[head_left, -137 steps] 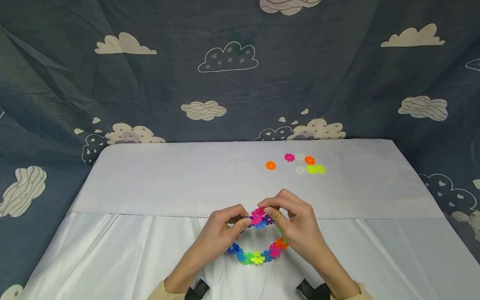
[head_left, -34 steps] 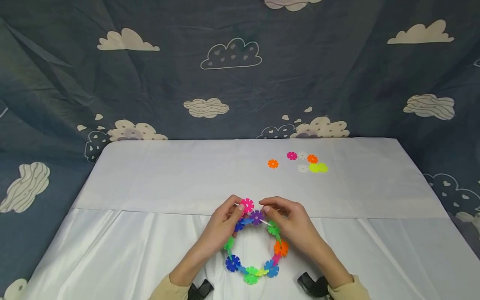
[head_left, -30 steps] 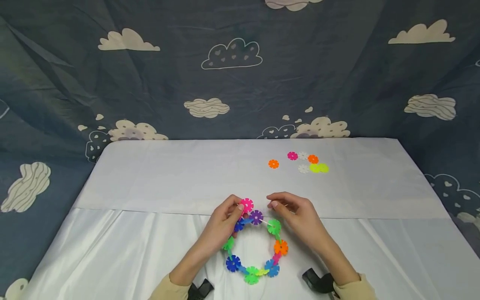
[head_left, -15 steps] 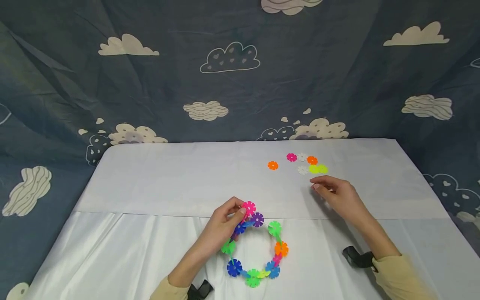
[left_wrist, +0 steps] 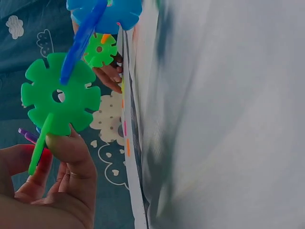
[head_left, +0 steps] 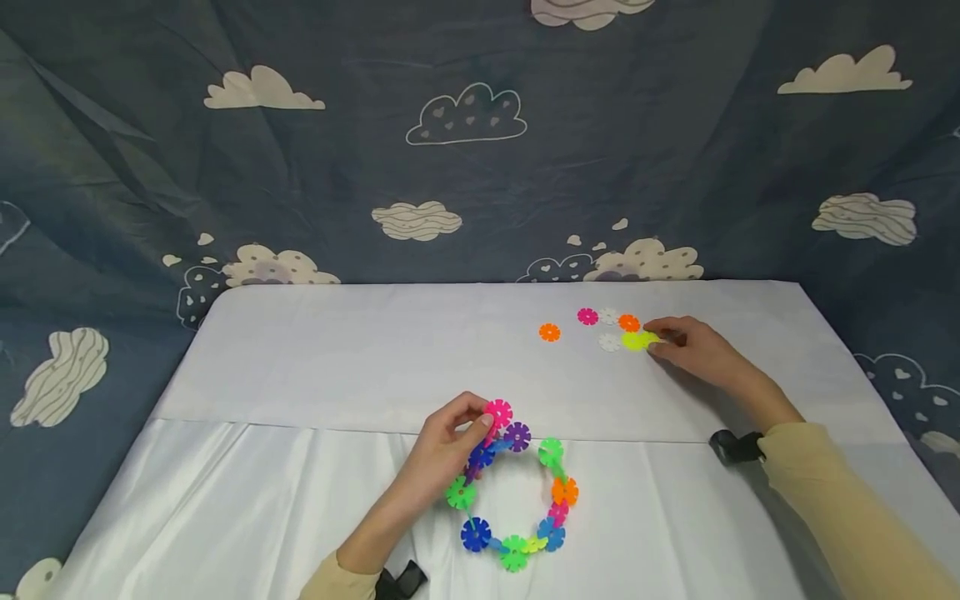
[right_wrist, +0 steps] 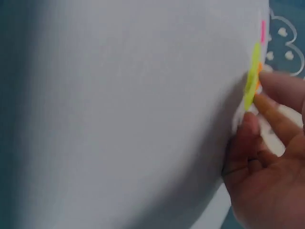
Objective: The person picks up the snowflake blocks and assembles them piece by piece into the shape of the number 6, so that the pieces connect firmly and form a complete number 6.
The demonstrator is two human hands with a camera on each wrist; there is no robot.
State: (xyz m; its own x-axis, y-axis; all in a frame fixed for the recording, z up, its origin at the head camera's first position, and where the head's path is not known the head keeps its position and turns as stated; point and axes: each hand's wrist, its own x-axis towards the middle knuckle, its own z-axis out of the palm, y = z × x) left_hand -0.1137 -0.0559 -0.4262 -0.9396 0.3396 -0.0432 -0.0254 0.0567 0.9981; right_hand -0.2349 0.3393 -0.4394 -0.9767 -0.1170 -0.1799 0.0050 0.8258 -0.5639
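My left hand [head_left: 442, 446] pinches the upper left of a ring of joined, multicoloured flower discs [head_left: 476, 534], beside a pink disc [head_left: 498, 413]. Between the purple disc [head_left: 517, 437] and the green disc [head_left: 551, 452] at the upper right the ring has a gap. At the back right, my right hand [head_left: 701, 354] has thumb and fingers around the right one of two touching yellow discs [head_left: 634, 341]. In the right wrist view the fingertips are close to the yellow discs [right_wrist: 252, 78]; whether they grip one cannot be told.
Left of the yellow discs lie two white discs [head_left: 610, 342], a pink disc [head_left: 587, 317] and two orange discs [head_left: 550, 332]. Behind the white-covered table [head_left: 337, 358] hangs a dark cloth [head_left: 465, 183] with cloud patterns.
My right hand has left the ring and moved right and away to the yellow discs. The left hand still holds the ring in nearly the same place.
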